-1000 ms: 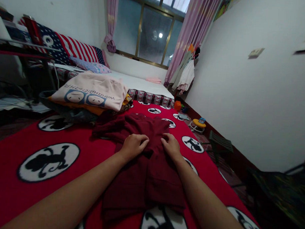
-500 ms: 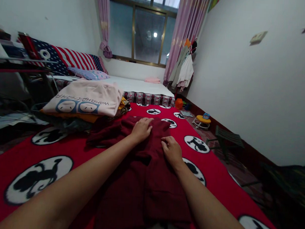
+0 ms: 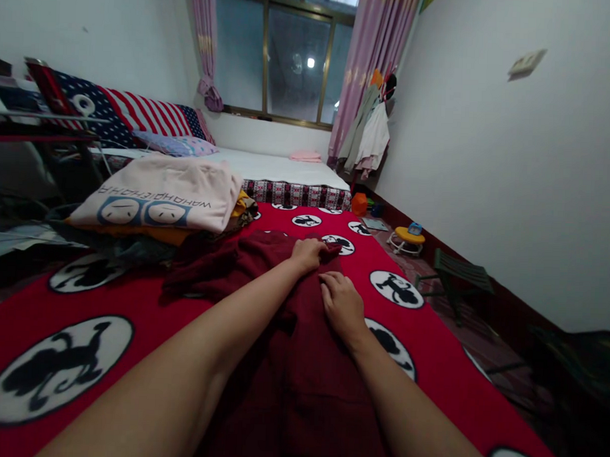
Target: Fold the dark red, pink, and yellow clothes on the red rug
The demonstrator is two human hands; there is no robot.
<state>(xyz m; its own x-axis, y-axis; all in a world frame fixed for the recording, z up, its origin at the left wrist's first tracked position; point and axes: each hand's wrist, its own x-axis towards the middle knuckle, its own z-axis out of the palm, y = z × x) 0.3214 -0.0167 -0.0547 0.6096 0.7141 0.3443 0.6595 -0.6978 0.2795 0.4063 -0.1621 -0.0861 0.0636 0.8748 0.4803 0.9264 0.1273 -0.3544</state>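
A dark red garment [image 3: 290,361] lies spread on a red blanket with black-and-white round figures [image 3: 60,360]. My left hand [image 3: 309,253] reaches across to the garment's far edge, its fingers curled onto the cloth there. My right hand [image 3: 338,303] presses on the garment's middle with bent fingers, a little nearer to me. Both forearms lie over the garment.
A stack of folded clothes with a pale pink printed top [image 3: 160,200] sits at the left. Behind it are a bed with a white sheet [image 3: 282,168], flag-pattern pillows [image 3: 133,112] and a window. Small stools [image 3: 407,239] and toys stand on the floor along the right wall.
My left hand has slid away from me, from the garment's middle to its far edge. My right hand stayed nearly in place. The camera came lower and closer.
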